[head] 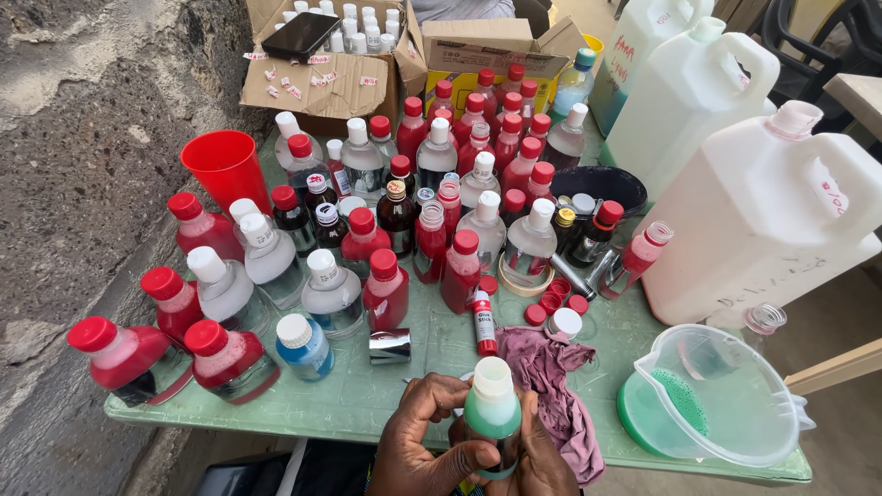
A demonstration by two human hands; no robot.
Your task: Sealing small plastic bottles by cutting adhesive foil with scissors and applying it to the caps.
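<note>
Both my hands hold one small bottle with green liquid and a white cap at the table's near edge. My left hand wraps its left side, thumb across the front. My right hand cups it from the right and is partly hidden behind it. A mauve rag lies just right of the bottle. A red glue stick and a blue bottle stand close by on the green table.
Several red-capped and white-capped bottles crowd the table. A red cup stands at the left. Large white jerrycans fill the right. A clear jug over a green bowl sits at the near right. Cardboard boxes stand at the back beside a stone wall.
</note>
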